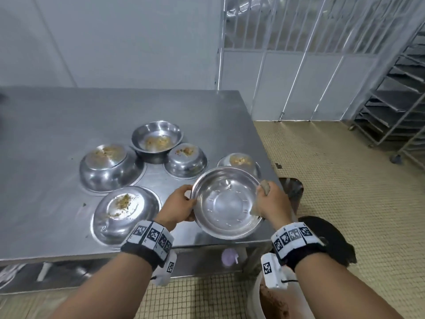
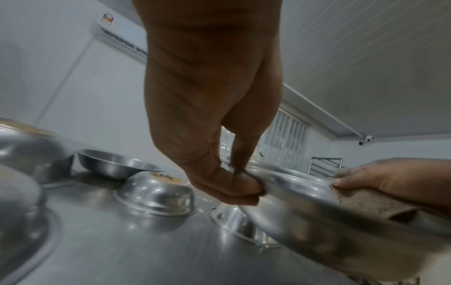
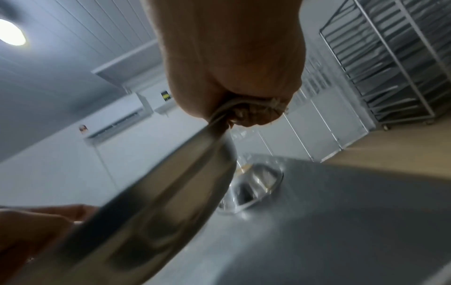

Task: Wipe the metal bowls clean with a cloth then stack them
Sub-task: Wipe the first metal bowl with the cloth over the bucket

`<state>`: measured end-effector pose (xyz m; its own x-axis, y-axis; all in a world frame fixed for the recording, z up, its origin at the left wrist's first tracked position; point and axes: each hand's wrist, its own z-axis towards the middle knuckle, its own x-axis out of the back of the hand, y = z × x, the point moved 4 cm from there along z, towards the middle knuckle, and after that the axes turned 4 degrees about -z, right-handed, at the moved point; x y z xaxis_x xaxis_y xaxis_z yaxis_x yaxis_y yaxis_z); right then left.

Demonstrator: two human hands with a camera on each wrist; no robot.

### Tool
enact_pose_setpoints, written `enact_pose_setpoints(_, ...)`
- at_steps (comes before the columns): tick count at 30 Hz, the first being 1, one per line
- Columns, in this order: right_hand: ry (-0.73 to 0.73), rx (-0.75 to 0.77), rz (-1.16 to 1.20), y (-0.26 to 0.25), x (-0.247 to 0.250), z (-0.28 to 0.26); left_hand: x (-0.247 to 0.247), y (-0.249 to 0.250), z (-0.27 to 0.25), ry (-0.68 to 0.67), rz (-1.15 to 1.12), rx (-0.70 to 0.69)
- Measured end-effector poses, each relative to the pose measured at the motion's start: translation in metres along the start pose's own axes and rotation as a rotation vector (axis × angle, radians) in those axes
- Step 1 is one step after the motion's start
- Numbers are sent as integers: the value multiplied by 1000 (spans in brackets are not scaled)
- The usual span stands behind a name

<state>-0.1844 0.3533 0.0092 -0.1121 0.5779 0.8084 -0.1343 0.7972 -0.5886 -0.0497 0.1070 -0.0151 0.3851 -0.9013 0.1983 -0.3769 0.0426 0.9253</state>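
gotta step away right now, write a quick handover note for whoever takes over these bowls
Left hand: grips the rim of the held bowl, which is tilted over the table's near edge.
Right hand: pinches the cloth against the opposite rim.
Table: five other bowls. Four lie upside down with crumbs on their bases, e.g. the nearest bowl; one upright bowl at the back holds residue.
Done: held bowl's inside looks clean.
Left: wipe the five dirty bowls, then stack all. No stack started.
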Motion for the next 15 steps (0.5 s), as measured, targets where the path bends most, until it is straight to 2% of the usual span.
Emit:
enact_pose_setpoints(4, -145, -42, -25, -12, -49, -7, 36, -29, 6, 57, 71, 44)
enact_pose_setpoints(7, -228, -15, -75, -20, -74, -8, 53, -46, 12, 82, 92, 59)
enact_pose_setpoints(15, -287, 6, -209, -33, -107, 8, 69, -57, 24, 121, 302, 52)
